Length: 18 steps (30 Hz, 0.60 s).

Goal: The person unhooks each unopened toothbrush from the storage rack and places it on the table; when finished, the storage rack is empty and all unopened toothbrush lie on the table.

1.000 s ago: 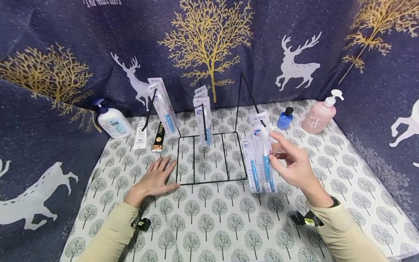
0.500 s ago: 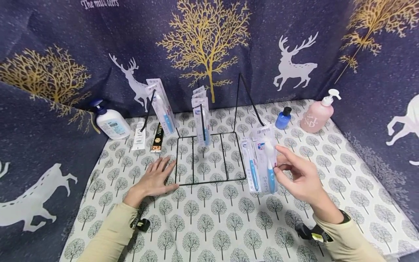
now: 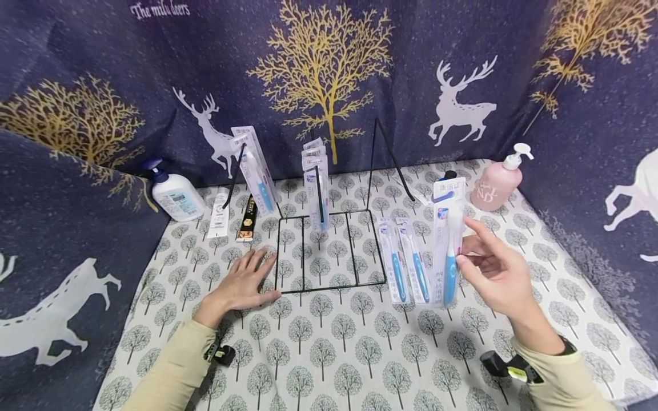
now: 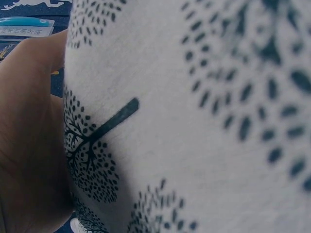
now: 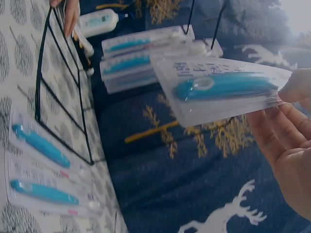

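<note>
My right hand (image 3: 496, 274) pinches the right edge of a packaged toothbrush (image 3: 447, 245) with a blue and white handle. The pack is upright, in front of the right end of a black wire display rack (image 3: 329, 289). In the right wrist view, thumb and fingers grip one end of this clear pack (image 5: 223, 90). Two similar toothbrush packs, one (image 3: 393, 262) left of the other (image 3: 414, 262), lie side by side on the table just left of it. My left hand (image 3: 244, 281) rests with spread fingers on the cloth at the rack's left front corner.
Toothbrush packs hang on the rack's left hook (image 3: 257, 177) and middle hook (image 3: 315, 197); its right hook (image 3: 394, 160) is bare. A white pump bottle (image 3: 177, 197), a white tube (image 3: 219, 214) and a black tube (image 3: 248, 220) are left. A pink pump bottle (image 3: 496, 185) stands back right.
My right hand has drawn the toothbrush pack off the tip of the right hook and carried it to the right, uncovering the second pack on the table. The left hand stays put.
</note>
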Each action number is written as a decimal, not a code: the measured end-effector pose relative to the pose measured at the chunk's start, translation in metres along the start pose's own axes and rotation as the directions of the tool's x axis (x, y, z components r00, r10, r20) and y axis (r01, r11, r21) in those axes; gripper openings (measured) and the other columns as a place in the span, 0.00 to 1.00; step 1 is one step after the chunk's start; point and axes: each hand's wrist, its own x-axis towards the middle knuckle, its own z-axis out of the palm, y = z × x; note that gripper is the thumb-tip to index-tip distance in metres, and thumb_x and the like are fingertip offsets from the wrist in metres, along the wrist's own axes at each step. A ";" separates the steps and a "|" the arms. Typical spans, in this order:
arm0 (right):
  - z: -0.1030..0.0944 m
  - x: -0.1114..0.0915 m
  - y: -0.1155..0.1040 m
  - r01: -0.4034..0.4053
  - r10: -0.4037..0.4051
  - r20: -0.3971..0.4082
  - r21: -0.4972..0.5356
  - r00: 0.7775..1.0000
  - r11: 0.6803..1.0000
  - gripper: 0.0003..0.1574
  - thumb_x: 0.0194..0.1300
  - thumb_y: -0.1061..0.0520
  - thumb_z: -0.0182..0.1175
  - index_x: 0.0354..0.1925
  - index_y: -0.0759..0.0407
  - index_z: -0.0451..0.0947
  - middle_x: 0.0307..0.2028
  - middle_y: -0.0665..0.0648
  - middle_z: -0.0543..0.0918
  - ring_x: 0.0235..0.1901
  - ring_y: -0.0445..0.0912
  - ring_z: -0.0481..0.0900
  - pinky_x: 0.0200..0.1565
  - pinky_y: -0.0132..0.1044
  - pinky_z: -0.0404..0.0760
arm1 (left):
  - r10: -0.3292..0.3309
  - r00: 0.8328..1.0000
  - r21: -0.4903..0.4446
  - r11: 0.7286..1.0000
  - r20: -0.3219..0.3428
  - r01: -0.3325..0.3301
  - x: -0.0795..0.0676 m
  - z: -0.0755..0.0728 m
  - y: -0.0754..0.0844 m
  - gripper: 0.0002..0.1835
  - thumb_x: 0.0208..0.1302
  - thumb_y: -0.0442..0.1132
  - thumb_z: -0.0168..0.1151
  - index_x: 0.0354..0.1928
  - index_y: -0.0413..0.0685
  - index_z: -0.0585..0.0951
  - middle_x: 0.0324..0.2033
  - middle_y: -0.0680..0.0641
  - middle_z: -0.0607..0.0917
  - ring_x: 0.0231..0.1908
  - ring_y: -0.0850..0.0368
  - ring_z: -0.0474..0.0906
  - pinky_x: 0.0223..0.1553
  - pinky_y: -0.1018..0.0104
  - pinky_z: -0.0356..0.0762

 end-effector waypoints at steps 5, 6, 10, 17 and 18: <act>-0.010 0.003 0.003 -0.091 0.089 -0.019 -0.101 0.996 0.991 0.40 0.41 0.88 0.47 0.58 0.84 0.57 0.31 0.59 0.81 0.30 0.41 0.81 0.28 0.25 0.81 | -0.002 1.000 -0.008 1.000 0.002 0.002 0.000 0.000 0.000 0.49 0.54 0.73 0.47 0.71 0.53 0.50 0.71 0.44 0.44 0.68 0.37 0.43 0.63 0.34 0.44; -0.012 0.003 0.003 -0.113 0.112 -0.020 -0.124 0.994 0.986 0.40 0.41 0.88 0.47 0.58 0.83 0.58 0.31 0.59 0.81 0.30 0.40 0.80 0.27 0.25 0.80 | -0.004 1.000 -0.011 1.000 0.003 0.004 0.000 0.000 0.000 0.49 0.54 0.72 0.47 0.71 0.53 0.50 0.71 0.44 0.44 0.68 0.37 0.42 0.64 0.34 0.44; -0.021 0.001 0.016 -0.200 0.201 -0.016 -0.176 0.980 0.964 0.40 0.45 0.87 0.48 0.60 0.79 0.58 0.32 0.57 0.81 0.31 0.39 0.80 0.25 0.23 0.78 | -0.004 1.000 -0.011 1.000 0.002 0.004 0.000 0.000 0.001 0.49 0.54 0.72 0.47 0.71 0.52 0.50 0.71 0.44 0.45 0.68 0.36 0.43 0.63 0.34 0.44; -0.046 -0.013 0.050 -0.370 0.376 -0.031 -0.275 0.926 0.888 0.40 0.53 0.79 0.53 0.65 0.67 0.58 0.34 0.54 0.80 0.36 0.36 0.80 0.27 0.21 0.79 | 0.002 1.000 0.002 1.000 -0.011 -0.002 0.000 -0.003 0.003 0.49 0.54 0.71 0.48 0.70 0.50 0.52 0.70 0.42 0.47 0.67 0.35 0.45 0.63 0.33 0.46; -0.048 -0.014 0.053 -0.384 0.391 -0.034 -0.284 0.920 0.878 0.40 0.54 0.79 0.53 0.65 0.67 0.58 0.34 0.54 0.80 0.36 0.36 0.80 0.26 0.22 0.79 | 0.001 1.000 0.002 1.000 -0.014 -0.001 0.000 -0.003 0.003 0.48 0.54 0.71 0.48 0.70 0.50 0.53 0.70 0.42 0.48 0.67 0.35 0.45 0.62 0.33 0.46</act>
